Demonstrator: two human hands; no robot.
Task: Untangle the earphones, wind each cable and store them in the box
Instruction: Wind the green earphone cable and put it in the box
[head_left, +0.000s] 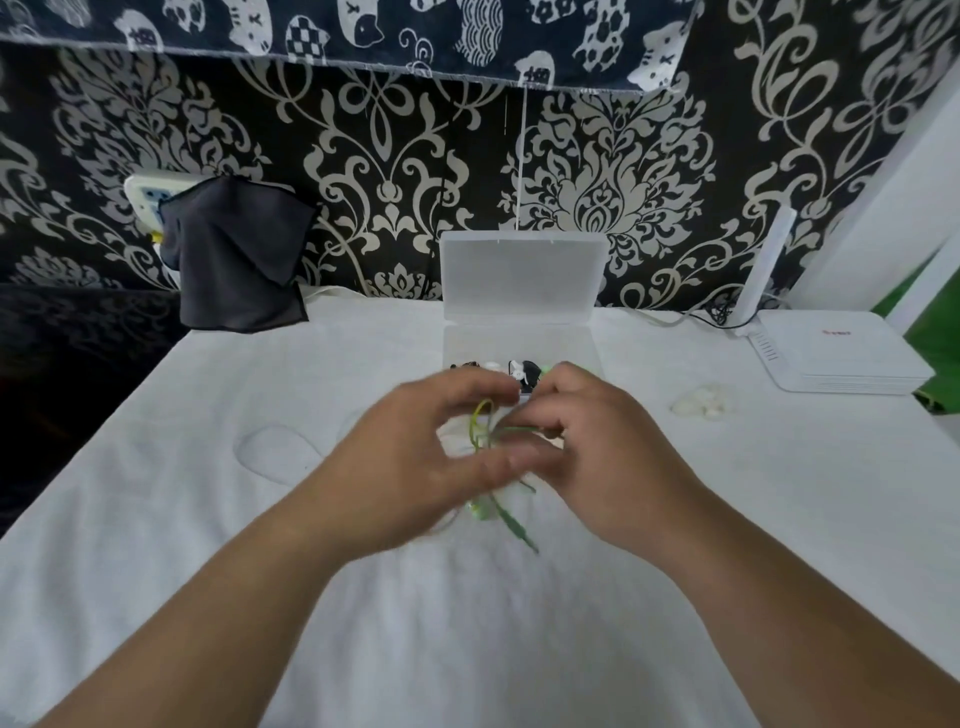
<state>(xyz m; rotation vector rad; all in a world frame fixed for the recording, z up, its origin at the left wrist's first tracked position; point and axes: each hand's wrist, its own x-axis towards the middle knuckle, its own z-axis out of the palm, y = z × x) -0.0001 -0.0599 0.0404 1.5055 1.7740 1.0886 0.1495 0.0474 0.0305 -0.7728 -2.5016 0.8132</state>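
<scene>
your left hand (415, 457) and right hand (589, 441) both pinch the green earphone cable (485, 434), fingers curled, likely to gather its loops for winding; the open box (519, 340) waits by the tabletop's (208, 519) far edge.

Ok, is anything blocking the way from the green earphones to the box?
Nothing visible does. The box stands open just behind the green earphones, lid up, with other earphones already lying at its near edge.
</scene>
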